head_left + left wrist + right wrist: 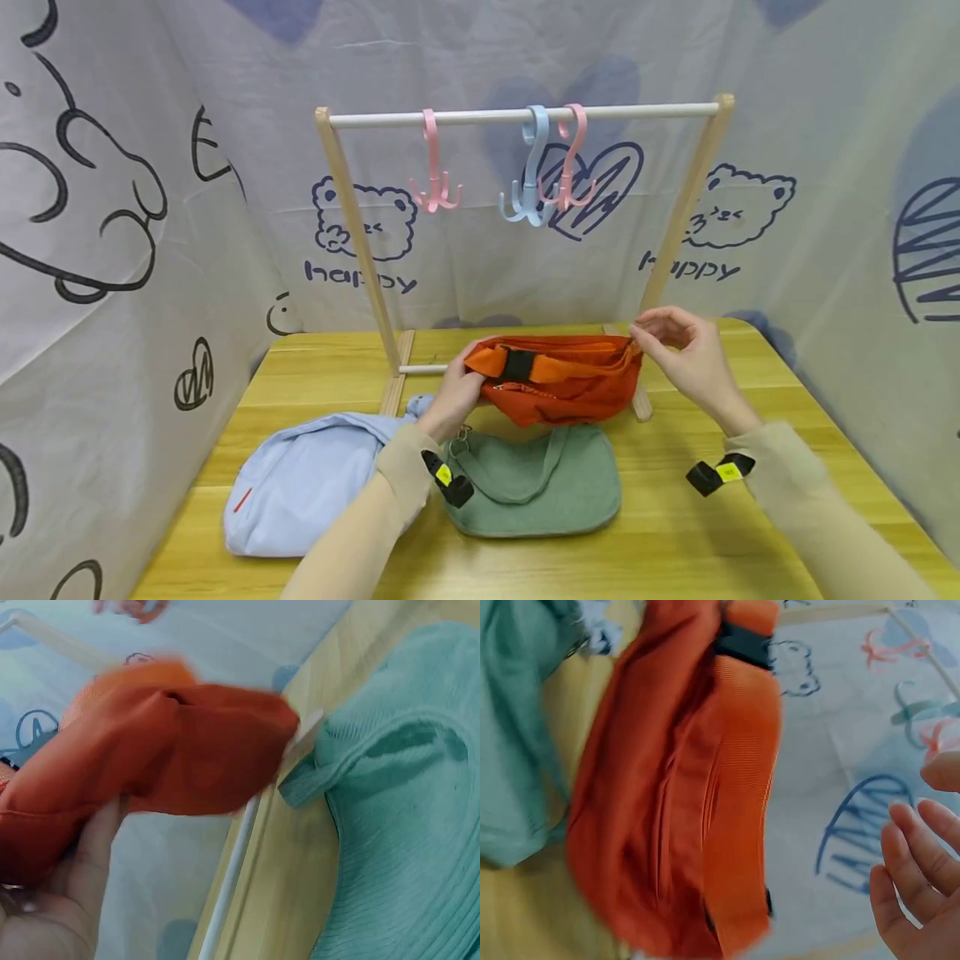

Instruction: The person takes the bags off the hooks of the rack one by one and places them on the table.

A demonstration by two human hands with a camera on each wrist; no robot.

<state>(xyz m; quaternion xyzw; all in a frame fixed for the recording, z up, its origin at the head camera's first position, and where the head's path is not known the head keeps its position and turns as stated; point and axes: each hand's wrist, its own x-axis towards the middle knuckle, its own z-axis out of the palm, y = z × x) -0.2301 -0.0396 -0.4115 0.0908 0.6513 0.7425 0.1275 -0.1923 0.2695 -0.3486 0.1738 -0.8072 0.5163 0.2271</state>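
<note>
An orange-red waist bag with a black buckle is held up above the table. My left hand grips its left end; in the left wrist view the thumb lies against the red fabric. My right hand is beside the bag's right end, fingers bent. In the right wrist view a gap shows between those loosely curled fingers and the bag's orange strap. Below lies a green corduroy handbag, its strap on top. A light blue bag lies by my left forearm.
A wooden rack with a white top rod stands at the back of the table. Two pink hooks and a blue hook hang from the rod. Printed cloth hangs behind and at both sides.
</note>
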